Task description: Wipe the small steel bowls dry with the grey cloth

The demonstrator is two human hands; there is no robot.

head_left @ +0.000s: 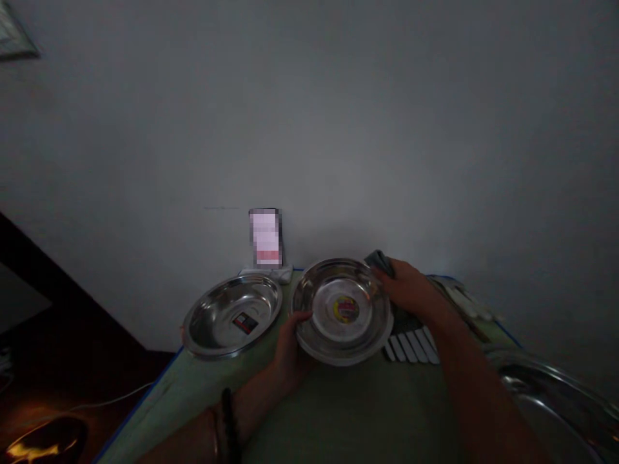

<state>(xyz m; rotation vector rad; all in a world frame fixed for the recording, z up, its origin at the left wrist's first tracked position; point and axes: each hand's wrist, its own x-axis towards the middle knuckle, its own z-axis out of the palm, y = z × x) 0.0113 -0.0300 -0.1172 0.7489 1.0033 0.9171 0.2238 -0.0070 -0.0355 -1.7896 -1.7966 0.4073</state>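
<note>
A round shiny metal basin (333, 290) with a yellow and red sticker in its bottom is held up over the table, tilted toward me. My left hand (290, 354) grips its lower left rim, thumb on the inside and fingers underneath. At the upper right rim, my right hand (409, 287) is closed on a grey cloth (380, 261) that touches the basin's edge. An oval metal basin (213, 322) with a dark label lies to the left of my left hand.
A phone (265, 238) with a lit screen leans against the wall on a white stand. Beyond my right arm lie a striped item (413, 346), some white things (467, 299) and a large metal basin (546, 380). The green tabletop (159, 393) has a blue edge.
</note>
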